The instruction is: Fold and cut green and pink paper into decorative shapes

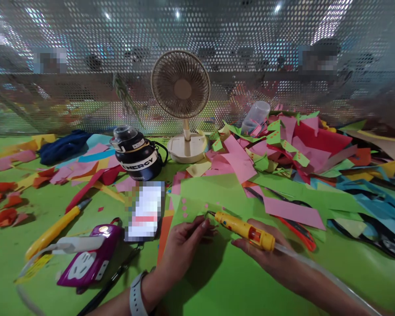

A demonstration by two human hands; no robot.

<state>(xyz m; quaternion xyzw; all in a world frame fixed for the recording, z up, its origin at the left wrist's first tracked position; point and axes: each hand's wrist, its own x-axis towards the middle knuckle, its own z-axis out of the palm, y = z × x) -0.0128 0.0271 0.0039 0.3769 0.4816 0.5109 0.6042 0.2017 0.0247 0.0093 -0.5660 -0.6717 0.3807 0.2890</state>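
Observation:
My right hand [266, 250] is wrapped around a yellow pen-shaped glue gun [238, 226], and a pale, see-through cord or stick runs back from its end over my forearm. The glue gun's dark, narrow tip points left. Close to that tip, my left hand [189, 239] has thumb and forefinger pinched together; whatever lies between them is too small to make out. Beneath both hands spreads a sheet of green paper [237, 285]. Several tiny pink paper pieces [184, 208] lie on it, just beyond my left fingertips.
A phone [146, 213], a purple power bank [92, 254] and a yellow-handled tool [55, 230] are to the left. Behind stand a black bottle [138, 153] and a fan [184, 87]. Paper scraps [303, 145] heap up at right, near red-and-black scissors [298, 232]. A perforated screen [250, 39] closes the back.

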